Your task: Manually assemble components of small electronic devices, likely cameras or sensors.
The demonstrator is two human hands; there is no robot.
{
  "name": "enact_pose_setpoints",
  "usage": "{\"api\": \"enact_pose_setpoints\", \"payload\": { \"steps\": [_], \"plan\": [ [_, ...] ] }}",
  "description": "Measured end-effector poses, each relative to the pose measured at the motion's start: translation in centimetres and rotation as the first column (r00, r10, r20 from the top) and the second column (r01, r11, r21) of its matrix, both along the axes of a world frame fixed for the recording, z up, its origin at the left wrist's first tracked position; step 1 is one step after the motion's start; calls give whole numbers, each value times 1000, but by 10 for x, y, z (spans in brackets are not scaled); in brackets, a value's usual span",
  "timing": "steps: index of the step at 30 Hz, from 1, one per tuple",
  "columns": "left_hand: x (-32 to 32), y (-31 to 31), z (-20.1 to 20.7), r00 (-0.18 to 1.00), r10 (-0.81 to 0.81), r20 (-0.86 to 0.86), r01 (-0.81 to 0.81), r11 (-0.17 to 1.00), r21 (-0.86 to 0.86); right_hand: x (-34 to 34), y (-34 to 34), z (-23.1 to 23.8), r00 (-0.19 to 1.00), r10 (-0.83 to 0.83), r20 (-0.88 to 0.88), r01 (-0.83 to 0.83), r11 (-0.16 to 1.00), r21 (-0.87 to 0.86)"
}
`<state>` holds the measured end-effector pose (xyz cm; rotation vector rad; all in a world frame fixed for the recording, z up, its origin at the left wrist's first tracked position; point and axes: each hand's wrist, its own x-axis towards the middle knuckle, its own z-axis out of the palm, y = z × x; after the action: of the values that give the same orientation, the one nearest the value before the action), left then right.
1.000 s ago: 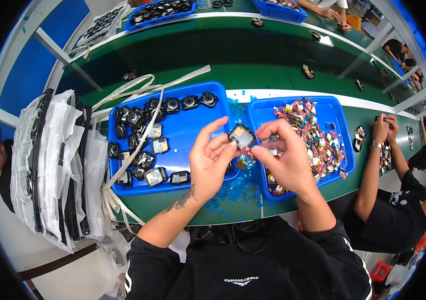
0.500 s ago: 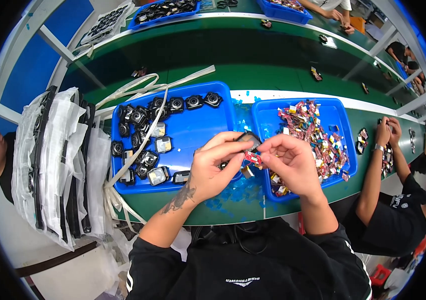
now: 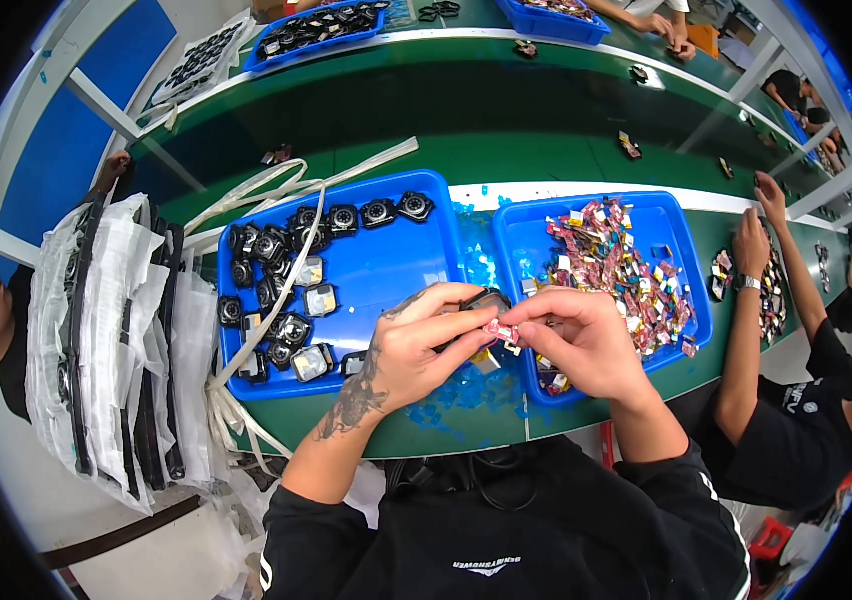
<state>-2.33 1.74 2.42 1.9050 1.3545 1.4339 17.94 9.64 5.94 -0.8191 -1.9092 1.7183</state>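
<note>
My left hand is closed around a small black module, held just above the gap between two blue trays. My right hand pinches a small red-and-pink piece against that module. The left blue tray carries several round black camera-like modules along its left and top sides. The right blue tray is heaped with small coloured parts.
White straps run across the left tray. A stack of clear bags stands at the left. Blue film scraps litter the green bench. A person's arms work at the right; more blue trays sit far back.
Both hands have come lower and closer together. The black module was held up and exposed between fingertips; now my left hand wraps it and the right presses a red piece on it.
</note>
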Motion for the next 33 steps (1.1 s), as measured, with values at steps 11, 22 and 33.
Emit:
{"api": "enact_pose_setpoints", "payload": {
  "steps": [11,22,33],
  "plan": [
    [11,-1,-11,922,29,385,108,938,-330,0,-8,-1,988,-147,57,137,980,143],
    [15,2,-18,802,39,596,166,944,-284,-19,-9,-15,964,-267,-10,256,915,310],
    [18,1,-15,759,65,648,139,956,-259,-26,-6,-21,956,-291,13,278,926,256]
  ]
}}
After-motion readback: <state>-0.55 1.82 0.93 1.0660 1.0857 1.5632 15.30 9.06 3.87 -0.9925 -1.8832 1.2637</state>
